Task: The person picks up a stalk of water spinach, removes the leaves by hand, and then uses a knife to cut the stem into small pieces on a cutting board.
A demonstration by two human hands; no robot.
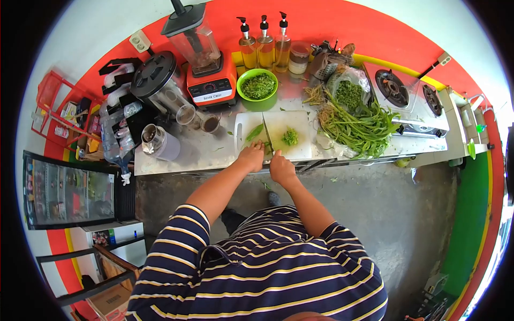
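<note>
My right hand point(281, 167) is closed round the handle of a knife point(268, 134), whose blade points away from me over a white cutting board point(300, 147). Left of the blade, my left hand point(252, 157) rests on the board's near part with its fingers bent together; what lies under the fingertips is hidden. A green leafy piece point(255, 132) lies on the board just beyond that hand. Chopped greens point(290, 136) form a small pile right of the blade. Behind the board stands a green bowl point(258, 105) holding chopped greens point(257, 86).
Long leafy greens point(358, 125) and a plastic bag of greens point(349, 91) lie to the right, before a gas stove point(409, 99). A red blender point(212, 88), pump bottles point(265, 49), a cup of dark liquid point(211, 124) and a metal canister point(160, 143) stand behind and left.
</note>
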